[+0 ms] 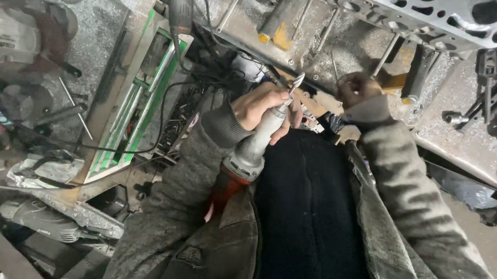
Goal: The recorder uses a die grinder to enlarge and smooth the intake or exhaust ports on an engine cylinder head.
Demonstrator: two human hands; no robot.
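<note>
The left hand (263,107) grips a grey-barrelled electric die grinder with a red rear (249,152), held against the chest. The right hand (355,87) pinches its thin metal rod (335,68) beside the grey cast cylinder head (425,13); best seated straight and tightened firmly.

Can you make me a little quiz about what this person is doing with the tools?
1. True or false: the left hand grips a straight power grinder with a grey body and a red rear part.
2. What does the right hand pinch? A) a thin metal rod B) a hammer C) a paintbrush
3. What big metal part with round holes lies at the top of the bench?

Key
1. True
2. A
3. The cylinder head
</note>
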